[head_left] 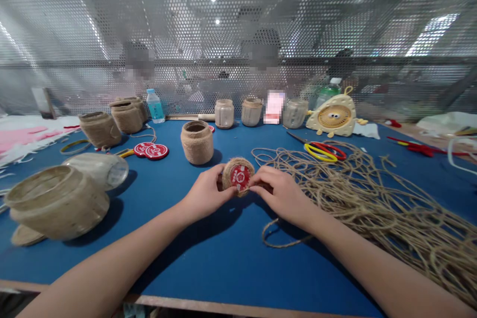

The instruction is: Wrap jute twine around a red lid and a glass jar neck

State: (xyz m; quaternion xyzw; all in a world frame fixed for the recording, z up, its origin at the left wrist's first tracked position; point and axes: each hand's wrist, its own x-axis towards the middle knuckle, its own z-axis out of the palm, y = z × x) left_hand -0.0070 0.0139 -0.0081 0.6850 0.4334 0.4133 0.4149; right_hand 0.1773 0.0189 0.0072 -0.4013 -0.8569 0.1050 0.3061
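Observation:
Both hands hold a small round lid (238, 176) with a red face and jute twine wound round its rim, just above the blue table (208, 258). My left hand (207, 193) grips its left side with curled fingers. My right hand (280, 193) pinches its right edge, where a strand of twine (278, 243) trails off under the wrist. A twine-wrapped jar (197, 142) stands upright just behind the lid.
A big loose heap of jute twine (376, 203) covers the right side. Scissors with yellow and red handles (322, 151) lie behind it. Wrapped jars lie tipped at left (55, 203); more jars, red lids (151, 150), a water bottle (154, 105) and a small fan (333, 117) stand further back. People sit behind a perforated screen.

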